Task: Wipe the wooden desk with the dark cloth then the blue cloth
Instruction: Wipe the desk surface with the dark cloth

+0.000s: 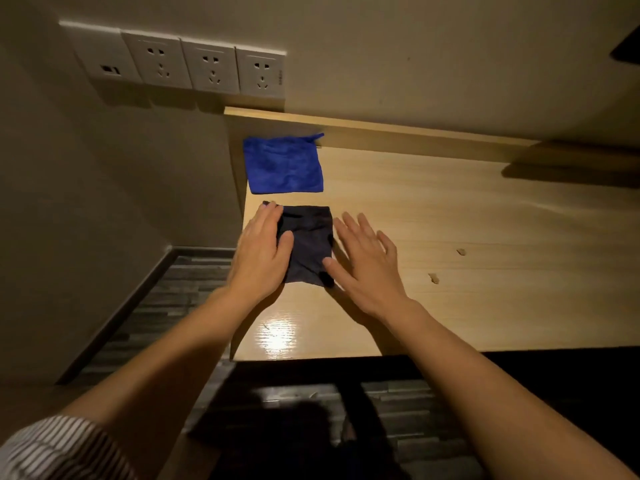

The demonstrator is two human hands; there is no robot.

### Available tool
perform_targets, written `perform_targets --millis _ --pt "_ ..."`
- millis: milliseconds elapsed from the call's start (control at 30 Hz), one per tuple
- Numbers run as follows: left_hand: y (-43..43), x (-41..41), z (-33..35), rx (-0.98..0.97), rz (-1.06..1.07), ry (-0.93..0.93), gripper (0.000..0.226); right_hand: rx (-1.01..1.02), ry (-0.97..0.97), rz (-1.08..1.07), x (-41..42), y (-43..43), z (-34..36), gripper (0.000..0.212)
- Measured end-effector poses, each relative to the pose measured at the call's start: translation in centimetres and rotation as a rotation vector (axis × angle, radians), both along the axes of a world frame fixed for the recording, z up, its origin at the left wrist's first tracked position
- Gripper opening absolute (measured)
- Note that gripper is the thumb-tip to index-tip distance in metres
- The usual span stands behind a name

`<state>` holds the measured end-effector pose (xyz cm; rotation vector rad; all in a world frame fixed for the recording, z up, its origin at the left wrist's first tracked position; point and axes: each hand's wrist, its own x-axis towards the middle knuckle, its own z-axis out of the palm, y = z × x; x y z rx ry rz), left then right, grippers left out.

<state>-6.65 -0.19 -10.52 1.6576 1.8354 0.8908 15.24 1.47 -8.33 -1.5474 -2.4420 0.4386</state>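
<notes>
A dark cloth [310,242] lies folded flat near the left end of the wooden desk [467,237]. My left hand [261,252] rests palm down on the cloth's left part, fingers spread. My right hand [363,259] lies flat on the desk beside the cloth's right edge, with its thumb touching the cloth's near right corner. A blue cloth [284,164] with a small hanging loop lies flat just behind the dark one, apart from it, in the desk's far left corner.
A raised wooden ledge [398,131] runs along the back of the desk against the wall. Wall sockets [207,65] sit above the left end. Two small chips [433,278] mark the desk surface at the right. The floor drops off left of the desk.
</notes>
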Motion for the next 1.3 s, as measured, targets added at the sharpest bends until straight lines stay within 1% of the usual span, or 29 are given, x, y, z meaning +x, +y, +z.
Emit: perform_targets --millis 67,133,233,333,533,700,900,1300 --pt "1.2 0.5 -0.1 -0.011 -0.107 0.219 0.054 -0.011 -0.043 -0.124 4.6 -0.9 0.1 0.081" --pt "2.2 1.2 -0.4 -0.048 -0.169 0.374 0.062 -0.073 -0.13 -0.173 7.5 -1.7 0.0 0.094" --pt "3.2 2.2 -1.2 -0.14 -0.172 0.505 0.074 -0.148 -0.234 -0.116 8.7 -2.6 -0.9 0.108" --pt "3.6 2.6 -1.9 -0.162 -0.15 0.611 0.082 -0.145 -0.273 -0.084 8.9 -2.8 -2.0 0.114" --pt "3.2 2.5 -2.2 -0.124 -0.186 0.651 0.084 -0.089 -0.301 -0.072 9.0 -2.8 -2.8 0.114" --pt "2.2 2.6 -2.3 -0.127 -0.176 0.631 0.085 -0.074 -0.315 -0.079 9.0 -2.9 -2.8 0.113" --pt "-1.5 3.3 -2.1 -0.15 -0.144 0.621 0.081 -0.067 -0.302 -0.065 9.1 -3.0 -2.9 0.113" --pt "-8.8 5.5 -2.4 -0.203 -0.061 0.629 0.082 -0.045 -0.287 -0.05 9.5 -3.4 -2.9 0.114"
